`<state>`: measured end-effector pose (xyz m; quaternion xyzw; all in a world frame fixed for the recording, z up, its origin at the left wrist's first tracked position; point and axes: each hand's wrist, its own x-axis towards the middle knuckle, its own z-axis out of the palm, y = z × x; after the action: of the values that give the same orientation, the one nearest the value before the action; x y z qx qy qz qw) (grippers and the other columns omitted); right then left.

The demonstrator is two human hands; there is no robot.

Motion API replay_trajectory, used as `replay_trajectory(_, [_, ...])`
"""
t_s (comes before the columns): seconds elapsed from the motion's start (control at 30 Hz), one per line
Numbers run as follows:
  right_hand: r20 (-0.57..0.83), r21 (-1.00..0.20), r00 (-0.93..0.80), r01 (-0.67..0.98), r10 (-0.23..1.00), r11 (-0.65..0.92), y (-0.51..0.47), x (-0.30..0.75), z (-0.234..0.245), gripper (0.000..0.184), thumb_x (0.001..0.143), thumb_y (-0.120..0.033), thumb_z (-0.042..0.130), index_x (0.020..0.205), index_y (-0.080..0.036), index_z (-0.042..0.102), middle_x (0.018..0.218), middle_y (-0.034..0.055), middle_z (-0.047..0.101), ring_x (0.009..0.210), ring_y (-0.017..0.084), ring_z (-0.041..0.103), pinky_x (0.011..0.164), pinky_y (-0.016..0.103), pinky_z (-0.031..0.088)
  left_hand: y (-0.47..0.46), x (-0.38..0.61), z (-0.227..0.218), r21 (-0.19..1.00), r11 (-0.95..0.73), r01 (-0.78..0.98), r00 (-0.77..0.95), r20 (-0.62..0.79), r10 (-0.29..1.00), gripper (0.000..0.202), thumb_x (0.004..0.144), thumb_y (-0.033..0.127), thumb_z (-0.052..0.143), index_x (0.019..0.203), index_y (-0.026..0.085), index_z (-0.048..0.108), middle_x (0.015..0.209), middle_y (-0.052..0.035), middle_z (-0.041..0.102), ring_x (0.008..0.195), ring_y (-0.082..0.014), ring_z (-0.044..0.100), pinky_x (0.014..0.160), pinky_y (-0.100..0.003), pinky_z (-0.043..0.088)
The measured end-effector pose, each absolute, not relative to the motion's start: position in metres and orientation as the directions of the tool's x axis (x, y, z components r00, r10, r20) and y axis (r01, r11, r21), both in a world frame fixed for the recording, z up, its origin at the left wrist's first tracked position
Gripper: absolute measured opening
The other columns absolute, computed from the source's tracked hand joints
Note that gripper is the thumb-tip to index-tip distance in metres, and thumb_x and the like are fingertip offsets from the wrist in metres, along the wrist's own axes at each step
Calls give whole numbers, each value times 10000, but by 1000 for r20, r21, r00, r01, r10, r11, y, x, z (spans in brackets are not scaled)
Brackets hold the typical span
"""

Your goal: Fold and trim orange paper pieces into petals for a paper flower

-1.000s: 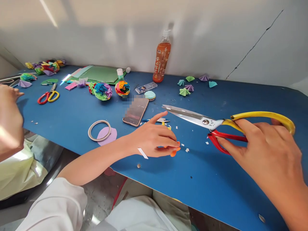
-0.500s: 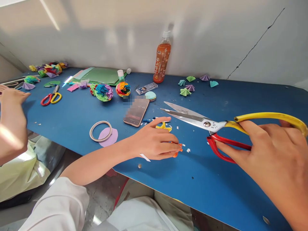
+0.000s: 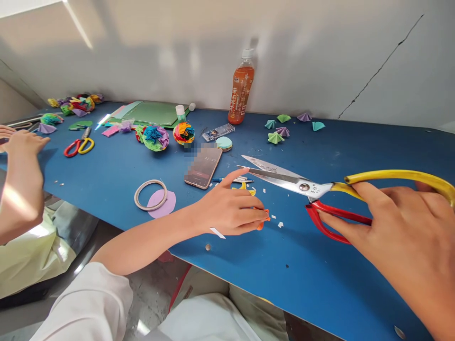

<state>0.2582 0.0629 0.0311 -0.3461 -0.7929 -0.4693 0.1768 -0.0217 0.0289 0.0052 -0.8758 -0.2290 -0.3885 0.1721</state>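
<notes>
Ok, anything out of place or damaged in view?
Yes: loose white scraps litter the blue table near the left hand, and a white strip sits oddly at that hand's heel, apart from them. A jagged dark line, probably a crack, runs up the wall.

1. Our left forearm (image 3: 152, 239) slants in from the lower left.
2. Our left hand (image 3: 232, 208) is palm down, index finger (image 3: 232, 177) extended, other fingers bent.
3. Our right hand (image 3: 401, 227) curls in a grip.
</notes>
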Motion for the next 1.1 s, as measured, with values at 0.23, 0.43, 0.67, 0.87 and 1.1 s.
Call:
replay_trajectory(0.23, [590,569,-651,755,478,326,51,249,36,511,930,-521,290,1068,-113,565,680,82,509,663,255,448,680,345,420,28,-22,8,-133,-834,535,616,738,277,246,936,283,472,837,236,693,785,69,746,647,-71,664,1220,-460,142])
replay_trajectory(0.43, [570,566,-637,762,519,314,50,248,34,541,925,-540,279,1106,-113,556,723,102,540,695,261,454,686,350,418,29,-21,7,-114,-852,510,606,751,262,227,927,259,491,825,213,688,770,67,739,640,-67,658,1232,-465,50])
replay_trajectory(0.67, [553,604,-662,737,507,304,51,250,33,609,935,-566,225,1082,-91,577,668,80,497,674,255,457,706,338,407,29,-19,5,-111,-863,493,604,757,248,219,921,235,498,816,206,688,765,64,738,636,-60,653,1225,-513,27])
replay_trajectory(0.87, [581,629,-715,698,390,343,60,252,30,525,927,-557,305,999,-118,584,674,67,481,623,234,420,637,328,382,26,-18,5,-77,-863,499,588,762,271,227,917,231,503,795,210,693,766,59,739,621,-59,642,1213,-550,25])
replay_trajectory(1.1, [577,639,-734,679,358,361,60,252,30,478,920,-534,364,998,-118,586,665,58,469,602,223,400,593,319,359,26,-20,3,-24,-850,526,622,692,365,242,937,294,477,866,243,703,819,47,751,674,-80,666,1200,-575,2])
